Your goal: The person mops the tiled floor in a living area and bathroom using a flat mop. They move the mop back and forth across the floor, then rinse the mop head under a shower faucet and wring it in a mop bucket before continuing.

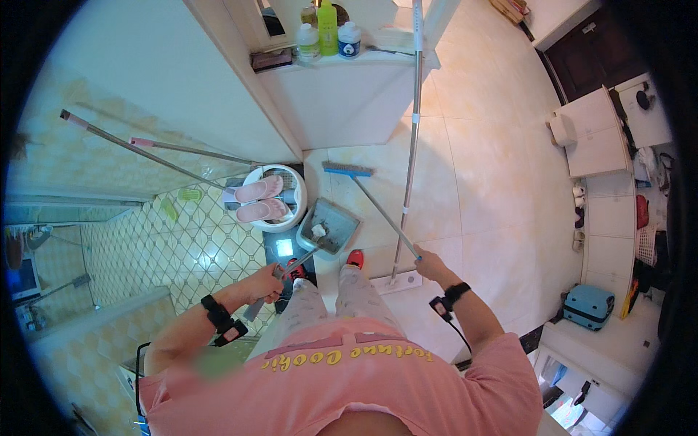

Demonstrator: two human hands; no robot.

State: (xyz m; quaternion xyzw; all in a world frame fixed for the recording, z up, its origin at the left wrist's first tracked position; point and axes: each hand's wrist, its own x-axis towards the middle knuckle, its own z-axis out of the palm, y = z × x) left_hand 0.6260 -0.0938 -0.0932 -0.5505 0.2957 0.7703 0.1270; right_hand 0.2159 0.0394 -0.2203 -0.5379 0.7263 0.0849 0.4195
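My left hand (267, 284) grips the handle of a grey long-handled dustpan (338, 235) near my feet. Dark debris and a crumpled white scrap (319, 231) lie inside the pan. With my right hand (432, 265) I hold the end of the pole of a blue push broom (349, 169). Its grey bristles face away from me, and the head is beyond the dustpan, apart from it. Just left of my right hand, a flat mop (413, 147) stands with its long metal pole upright and its white head (399, 283) by my shoe.
A white mop bucket (301, 210) carries pink slippers (260, 188); two poles (163, 159) lean there. Green slippers (190, 194) lie on the patterned tiles. Bottles (328, 27) stand on the ledge (338, 62) ahead. Cabinets (609, 218) and a blue suitcase (589, 307) are at right.
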